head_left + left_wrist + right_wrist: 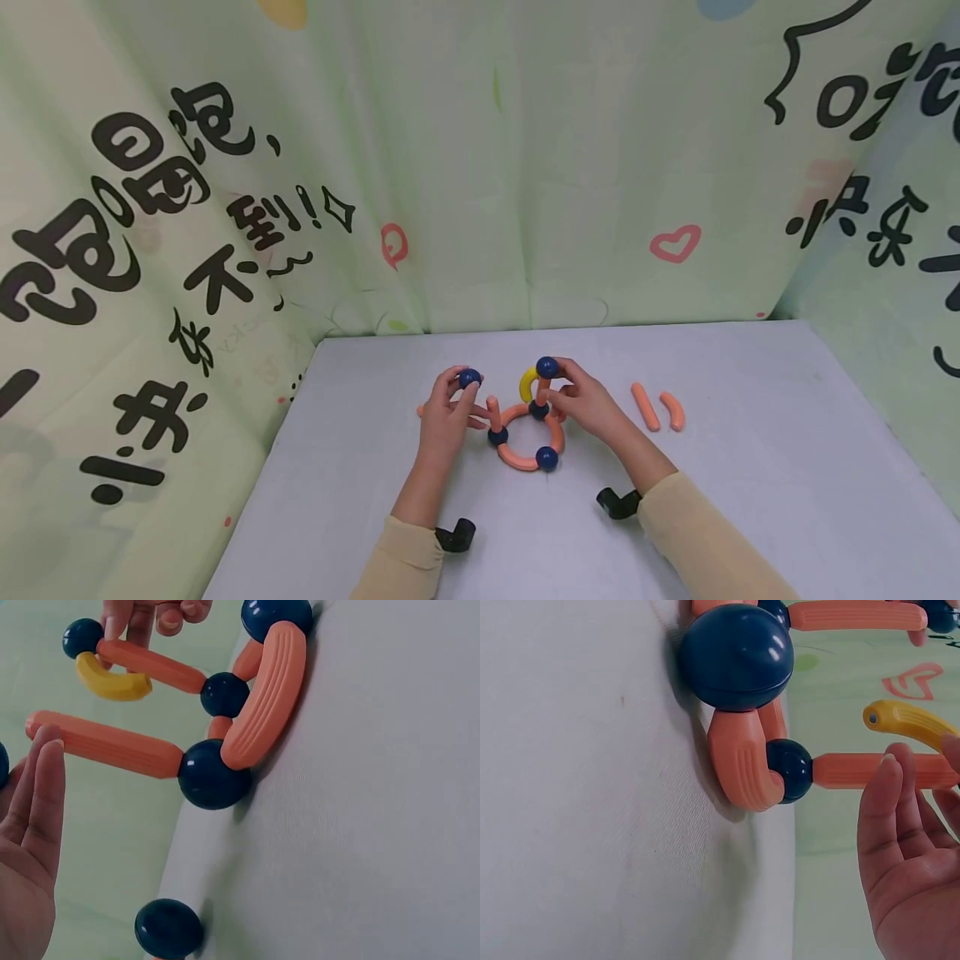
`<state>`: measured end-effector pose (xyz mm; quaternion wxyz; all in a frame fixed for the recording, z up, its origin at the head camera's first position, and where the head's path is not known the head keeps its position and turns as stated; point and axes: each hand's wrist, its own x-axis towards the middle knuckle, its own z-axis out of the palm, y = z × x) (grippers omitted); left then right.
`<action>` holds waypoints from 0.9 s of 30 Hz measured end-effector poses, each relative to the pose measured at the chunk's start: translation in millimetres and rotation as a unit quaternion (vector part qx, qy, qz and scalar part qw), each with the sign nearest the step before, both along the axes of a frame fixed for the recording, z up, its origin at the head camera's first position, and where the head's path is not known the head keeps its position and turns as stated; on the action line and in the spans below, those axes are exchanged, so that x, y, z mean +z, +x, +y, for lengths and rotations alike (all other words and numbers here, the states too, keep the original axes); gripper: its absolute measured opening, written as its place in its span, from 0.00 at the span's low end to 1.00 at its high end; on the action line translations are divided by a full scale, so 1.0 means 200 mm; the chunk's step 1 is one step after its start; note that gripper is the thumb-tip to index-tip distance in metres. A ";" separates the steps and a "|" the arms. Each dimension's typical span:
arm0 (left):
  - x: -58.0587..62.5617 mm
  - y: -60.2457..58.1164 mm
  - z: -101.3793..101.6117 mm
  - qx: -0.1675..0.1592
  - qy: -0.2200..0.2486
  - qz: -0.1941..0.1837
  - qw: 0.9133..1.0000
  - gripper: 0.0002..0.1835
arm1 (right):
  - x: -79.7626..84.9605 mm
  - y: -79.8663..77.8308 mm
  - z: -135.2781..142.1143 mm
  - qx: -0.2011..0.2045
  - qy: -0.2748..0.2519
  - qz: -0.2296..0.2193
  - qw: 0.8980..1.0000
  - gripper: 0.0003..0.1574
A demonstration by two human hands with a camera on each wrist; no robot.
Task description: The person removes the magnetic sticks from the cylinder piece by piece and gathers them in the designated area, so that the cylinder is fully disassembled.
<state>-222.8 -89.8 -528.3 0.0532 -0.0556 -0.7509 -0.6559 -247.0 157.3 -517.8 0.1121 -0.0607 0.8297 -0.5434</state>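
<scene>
A ring of curved orange magnetic rods (517, 460) and three blue balls (547, 458) lies on the table, with two straight orange rods standing up from it. My left hand (444, 417) pinches a loose blue ball (469, 378). Its other fingers reach to the top of the near left upright rod (112, 742). At the far upright rod (847, 771), my right hand (583, 404) grips near the top, thumb and fingers around it. That rod bears a blue ball (547, 367), from which a curved yellow rod (112, 681) hangs out sideways.
Right of the ring lie a straight orange rod (645, 407) and a curved one (672, 411). Another blue ball (169, 928) with an orange piece lies beyond my left hand. A printed curtain (525, 167) encloses the white table (750, 467).
</scene>
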 end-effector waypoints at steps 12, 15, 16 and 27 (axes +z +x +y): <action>-0.12 -0.01 -0.13 0.092 -0.132 -0.049 0.986 0.23 | -0.02 0.00 0.02 -0.001 0.006 0.002 1.000 0.34; -0.15 0.00 -0.17 0.115 -0.162 -0.041 0.979 0.23 | -0.02 0.00 0.02 0.001 0.005 0.003 1.000 0.34; -0.16 0.01 -0.18 0.121 -0.169 -0.039 0.977 0.23 | -0.02 0.00 0.02 0.001 0.004 0.004 1.000 0.34; -0.25 0.06 -0.32 0.145 -0.228 -0.058 0.961 0.20 | -0.01 0.01 0.03 0.000 0.001 0.008 1.000 0.32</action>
